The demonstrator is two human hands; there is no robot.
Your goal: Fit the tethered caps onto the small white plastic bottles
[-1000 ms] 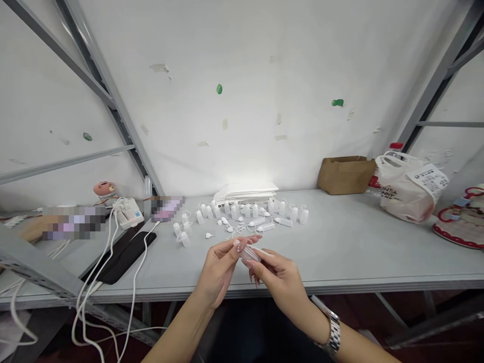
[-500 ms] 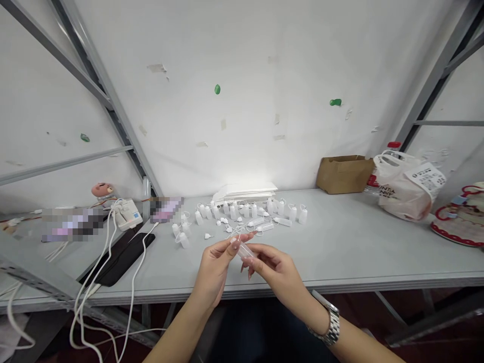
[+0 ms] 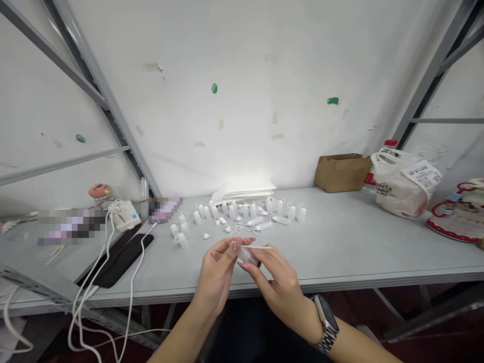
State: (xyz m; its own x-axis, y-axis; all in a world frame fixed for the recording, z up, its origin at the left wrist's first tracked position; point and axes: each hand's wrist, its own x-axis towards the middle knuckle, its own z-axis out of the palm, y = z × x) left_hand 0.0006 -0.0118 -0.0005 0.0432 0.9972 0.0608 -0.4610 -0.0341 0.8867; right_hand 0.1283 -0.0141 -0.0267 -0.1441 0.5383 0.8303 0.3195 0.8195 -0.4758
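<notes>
Bottle (image 3: 248, 256) risked a slip

The bottle was held up in front of the stack (image 3: 245, 192), on the person's side. The left hand (image 3: 218, 267) pinched its upper-left end; the right hand (image 3: 278, 277) gripped its body, thumb below and fingers above. A white strip (image 3: 261, 247) ran along the right hand's upper fingers; whether it joined the bottle was unclear.

A weak pinch or a crooked twist could have popped the bottle loose; too hard a squeeze could have dented its thin-looking wall. Just in front of the stack stood upright bottles (image 3: 253, 209), with 3 flat bottles (image 3: 263, 227) nearer the person; a drop or a careless knuckle could have toppled or rolled some. A cap (image 3: 207, 236), left of the stack and nearer the person, could have been knocked astray.
</notes>
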